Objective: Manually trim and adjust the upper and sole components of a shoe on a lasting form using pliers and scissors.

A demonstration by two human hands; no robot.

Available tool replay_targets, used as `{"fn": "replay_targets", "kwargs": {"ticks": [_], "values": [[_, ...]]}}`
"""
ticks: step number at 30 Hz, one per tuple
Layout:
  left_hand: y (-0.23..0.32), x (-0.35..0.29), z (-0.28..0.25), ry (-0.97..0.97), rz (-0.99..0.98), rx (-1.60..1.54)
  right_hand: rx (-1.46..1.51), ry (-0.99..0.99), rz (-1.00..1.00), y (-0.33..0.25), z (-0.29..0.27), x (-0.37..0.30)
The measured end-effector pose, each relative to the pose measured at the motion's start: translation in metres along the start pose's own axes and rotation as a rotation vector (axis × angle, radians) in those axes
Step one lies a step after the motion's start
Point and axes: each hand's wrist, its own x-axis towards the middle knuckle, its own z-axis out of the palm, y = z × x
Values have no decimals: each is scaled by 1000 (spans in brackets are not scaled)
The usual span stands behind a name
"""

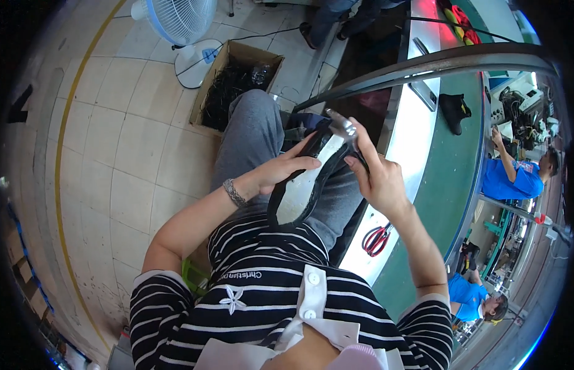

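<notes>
Gripping a shoe (301,188) in the fingers (308,163) of the left hand (278,172), laying the thumb across the pale underside and setting the other fingers against the black side. Clasping a metal tool (344,127) in the fingers of the right hand (381,182), stretching the index finger toward the bright head and bending the thumb in below. Cannot tell the exact kind of tool, for blur. Holding its head at the far end of the shoe; cannot tell if touching or just clear.

Holding the shoe underside up over the lap, between the legs of the grey trousers (249,132) and in front of the striped shirt (268,253). Wearing a patterned bracelet (234,192) on the left wrist.

Having to the right a green tabletop (432,203) with a shiny metal edge (407,163). Bearing on that edge: red-handled scissors (376,240) near the right forearm, and farther off a phone (424,94). Bearing on the green: a black boot (455,114), just beside the phone. Crossing above: a curved metal bar (441,65).

Having ahead, on the tiled floor (139,123), a carton (256,54) of black scraps (234,89), a fan (182,21) just beyond, and another person's 2 legs (329,17). Showing past the tabletop: a blue-shirted worker (515,177), and another worker (467,296) lower down.
</notes>
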Motion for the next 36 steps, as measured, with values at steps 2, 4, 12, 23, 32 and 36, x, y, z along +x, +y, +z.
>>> {"fn": "replay_targets", "kwargs": {"ticks": [2, 4, 12, 23, 32, 36], "values": [[-2, 2, -1, 0, -6, 10, 56, 134, -15, 0, 14, -2], [0, 3, -2, 19, 29, 18, 1, 5, 41, -5, 2, 1], [13, -2, 1, 8, -108, -45, 26, -159, 133, -13, 22, -7], [5, 2, -15, -77, -122, -15, -69, -259, 112, -33, 6, -14], [-1, -2, -19, -154, -103, -16, -55, -276, 97, -49, 3, -15], [-7, -2, -23, -145, -70, 54, 108, 25, -1, -57, 9, -19]]}}
